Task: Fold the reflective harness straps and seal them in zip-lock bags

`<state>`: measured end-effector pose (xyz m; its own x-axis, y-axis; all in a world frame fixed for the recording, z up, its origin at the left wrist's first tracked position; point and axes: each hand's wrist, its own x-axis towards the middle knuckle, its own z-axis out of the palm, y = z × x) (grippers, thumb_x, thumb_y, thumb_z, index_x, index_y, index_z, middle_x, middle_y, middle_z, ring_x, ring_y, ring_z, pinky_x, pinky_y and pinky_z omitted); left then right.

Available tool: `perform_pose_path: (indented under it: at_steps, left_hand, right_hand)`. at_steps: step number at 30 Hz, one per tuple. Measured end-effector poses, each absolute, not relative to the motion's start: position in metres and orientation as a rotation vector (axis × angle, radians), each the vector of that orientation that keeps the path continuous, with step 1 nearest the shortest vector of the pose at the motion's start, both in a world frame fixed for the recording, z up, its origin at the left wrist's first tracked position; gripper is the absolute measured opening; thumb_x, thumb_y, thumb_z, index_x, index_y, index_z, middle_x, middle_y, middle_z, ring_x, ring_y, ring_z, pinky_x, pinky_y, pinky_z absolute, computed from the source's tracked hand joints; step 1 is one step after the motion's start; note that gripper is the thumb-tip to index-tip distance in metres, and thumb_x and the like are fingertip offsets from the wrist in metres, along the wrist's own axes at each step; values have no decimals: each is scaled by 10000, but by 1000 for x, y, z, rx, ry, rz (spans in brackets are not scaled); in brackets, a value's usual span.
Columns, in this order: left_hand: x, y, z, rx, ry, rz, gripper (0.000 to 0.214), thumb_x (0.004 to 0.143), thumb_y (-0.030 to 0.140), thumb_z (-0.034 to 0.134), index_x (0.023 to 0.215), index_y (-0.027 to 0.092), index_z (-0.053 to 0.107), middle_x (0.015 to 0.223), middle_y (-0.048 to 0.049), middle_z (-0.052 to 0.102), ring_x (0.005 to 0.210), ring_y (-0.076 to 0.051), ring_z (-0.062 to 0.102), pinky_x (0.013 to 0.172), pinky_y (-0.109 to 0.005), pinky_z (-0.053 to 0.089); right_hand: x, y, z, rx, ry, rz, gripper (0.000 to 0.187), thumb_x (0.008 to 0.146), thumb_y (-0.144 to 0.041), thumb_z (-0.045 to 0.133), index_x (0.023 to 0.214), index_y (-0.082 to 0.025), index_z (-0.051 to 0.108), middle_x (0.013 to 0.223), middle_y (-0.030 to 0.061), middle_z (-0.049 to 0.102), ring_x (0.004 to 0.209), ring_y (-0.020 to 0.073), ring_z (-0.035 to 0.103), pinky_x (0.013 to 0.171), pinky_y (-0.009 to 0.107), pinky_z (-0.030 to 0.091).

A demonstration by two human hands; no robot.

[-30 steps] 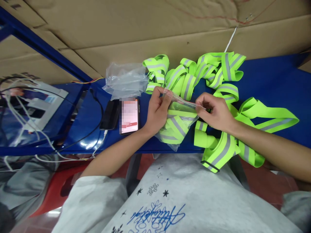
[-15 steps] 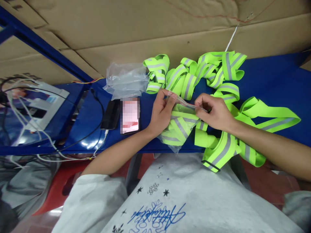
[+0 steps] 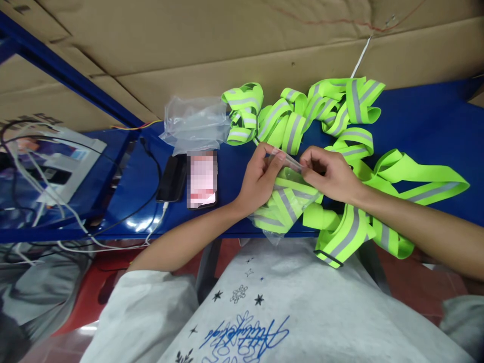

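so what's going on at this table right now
A person's left hand and right hand pinch the top edge of a clear plastic bag, with a folded yellow-green strap inside it. Whether the bag is sealed, I can't tell. More yellow-green straps with grey stripes lie in loose loops behind it and to the right on the blue table. To the left are more clear plastic and a phone with its screen lit.

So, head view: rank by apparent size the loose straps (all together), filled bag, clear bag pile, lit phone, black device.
1. loose straps
2. filled bag and clear bag pile: too close to rank; the former is partly covered
3. lit phone
4. black device
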<state>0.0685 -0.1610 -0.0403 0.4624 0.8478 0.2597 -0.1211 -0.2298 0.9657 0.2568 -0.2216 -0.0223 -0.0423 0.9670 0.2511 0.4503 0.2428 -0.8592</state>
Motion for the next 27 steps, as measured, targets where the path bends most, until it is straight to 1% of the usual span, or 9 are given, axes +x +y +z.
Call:
perform_pose_path:
  at_steps: [4,9,11,14,16,19,23,27]
  left_hand:
    - [68,-161,-43,1540,612,997,434,939,630,701,914,236,521,667,53,531,524,-78,431,488,-240,305]
    - [67,-162,-40,1559,620,972,392,956,593,700,917,221,584,692,37,598,546,-83,473,502,-237,328]
    - [66,-161,-38,1590,611,994,363,954,557,723,903,207,637,734,24,649,596,-87,528,552,-235,388]
    - [64,-158,-35,1600,621,993,315,915,506,788,903,195,736,859,-6,748,748,-112,648,698,-237,489]
    - [63,-155,-35,1537,630,944,304,895,501,808,915,197,788,914,-19,784,825,-134,695,777,-247,522]
    - [61,-149,-36,1414,598,854,315,918,510,777,943,200,824,974,-39,811,891,-164,730,834,-268,542]
    - [58,-148,-34,1614,624,940,312,948,488,744,944,183,808,965,-46,802,883,-162,719,822,-266,541]
    - [57,-152,-30,1891,627,1065,316,1012,449,658,901,162,733,885,-38,734,793,-129,654,733,-252,496]
  right_hand:
    - [259,-219,-25,-1296,-1672,720,93,748,-190,615,731,-212,526,605,-54,460,533,88,392,519,265,290]
    - [261,-217,-28,-1270,-1674,758,75,777,-177,615,742,-205,555,585,-59,456,499,81,370,482,260,274]
    - [261,-217,-29,-1267,-1657,777,64,803,-184,629,767,-200,579,589,-56,472,499,83,380,474,258,277]
    - [262,-217,-28,-1258,-1653,803,39,822,-189,643,797,-194,614,600,-53,492,506,84,400,469,253,287]
    - [263,-217,-28,-1248,-1658,815,29,822,-181,651,808,-192,628,603,-53,503,505,82,409,466,250,290]
    - [263,-217,-28,-1231,-1653,811,50,825,-172,668,807,-192,626,600,-54,515,501,81,422,466,247,300]
    - [262,-217,-28,-1218,-1654,785,67,827,-162,676,806,-192,619,588,-63,498,482,72,412,454,244,299]
    - [261,-218,-28,-1214,-1675,763,65,824,-148,669,817,-191,621,591,-68,494,478,67,406,449,241,301]
